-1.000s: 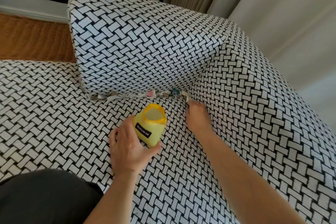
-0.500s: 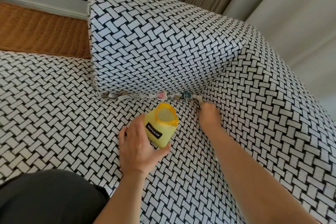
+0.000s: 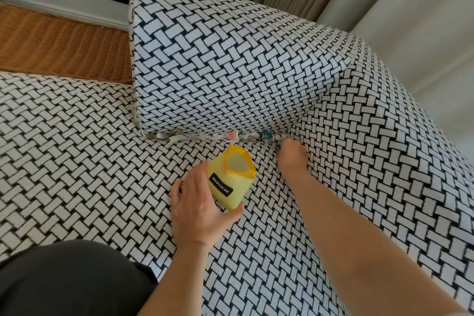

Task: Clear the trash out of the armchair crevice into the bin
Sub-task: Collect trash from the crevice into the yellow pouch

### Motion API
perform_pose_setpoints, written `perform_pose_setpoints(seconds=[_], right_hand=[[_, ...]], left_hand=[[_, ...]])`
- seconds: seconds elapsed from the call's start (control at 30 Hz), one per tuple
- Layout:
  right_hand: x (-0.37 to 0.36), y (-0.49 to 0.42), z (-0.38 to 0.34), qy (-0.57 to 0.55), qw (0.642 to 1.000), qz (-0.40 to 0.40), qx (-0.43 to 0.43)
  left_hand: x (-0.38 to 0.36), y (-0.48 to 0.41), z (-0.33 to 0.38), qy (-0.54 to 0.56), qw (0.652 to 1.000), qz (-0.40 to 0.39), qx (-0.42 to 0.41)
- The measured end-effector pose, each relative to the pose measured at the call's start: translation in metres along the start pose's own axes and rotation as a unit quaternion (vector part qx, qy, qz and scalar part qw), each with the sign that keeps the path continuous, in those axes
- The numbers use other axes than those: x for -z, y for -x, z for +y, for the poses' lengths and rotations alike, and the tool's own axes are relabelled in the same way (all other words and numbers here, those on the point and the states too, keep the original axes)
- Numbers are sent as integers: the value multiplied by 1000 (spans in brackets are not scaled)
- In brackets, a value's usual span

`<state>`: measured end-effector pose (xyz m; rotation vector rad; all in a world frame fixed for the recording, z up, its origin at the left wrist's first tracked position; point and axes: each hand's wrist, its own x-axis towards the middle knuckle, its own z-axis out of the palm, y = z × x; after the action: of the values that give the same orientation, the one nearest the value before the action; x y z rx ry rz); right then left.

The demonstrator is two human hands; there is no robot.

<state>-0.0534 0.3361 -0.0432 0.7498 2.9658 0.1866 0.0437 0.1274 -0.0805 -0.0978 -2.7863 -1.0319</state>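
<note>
A: Left hand (image 3: pixel 197 210) wraps the bin (image 3: pixel 230 182), mouth tilted toward the crevice (image 3: pixel 246 138).
B: Right hand (image 3: pixel 292 159)?
A: Fingertips buried at the crevice's right end; can't tell the grip. Trash (image 3: pixel 232 135) lies along the crevice, running left from that hand, just beyond the bin.

Right hand (image 3: pixel 292 159): the fingertips are buried in the crevice at the back right corner of the seat cushion (image 3: pixel 77 149). Whether they pinch anything cannot be told.
Trash (image 3: pixel 232 134): only a thin line of crumpled scraps peeks out along the seat's back edge. The rest is tucked under the back cushion (image 3: pixel 230 59), and the pieces are too small to identify.
Bin (image 3: pixel 230 182): the lower side is covered by the left hand (image 3: pixel 197 208). The contents inside the pale opening are unclear.
Left hand: the fingers behind the bin are hidden.
Right forearm: runs out of view at the bottom right.
Seat cushion: its front and left edges run out of view.
</note>
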Motion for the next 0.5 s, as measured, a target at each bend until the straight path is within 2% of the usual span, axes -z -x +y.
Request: perform_pose_setpoints(seconds=[0.13,0.27,0.4,0.5], right_hand=[[-6,2,1,-23,999,26,2],[-9,9,9,-109,987,108,37],[-1,27,14,-241,962,130,23],[12,46,15,-366,923,115,-24]], left_hand=[[0,-1,-1,-1,1000,-4,3],[-2,-1,-2,-4,1000,-6,2],[-2,0,-1,-9,1000,-9,3],[-1,0,0,-10,1000,-7,4]])
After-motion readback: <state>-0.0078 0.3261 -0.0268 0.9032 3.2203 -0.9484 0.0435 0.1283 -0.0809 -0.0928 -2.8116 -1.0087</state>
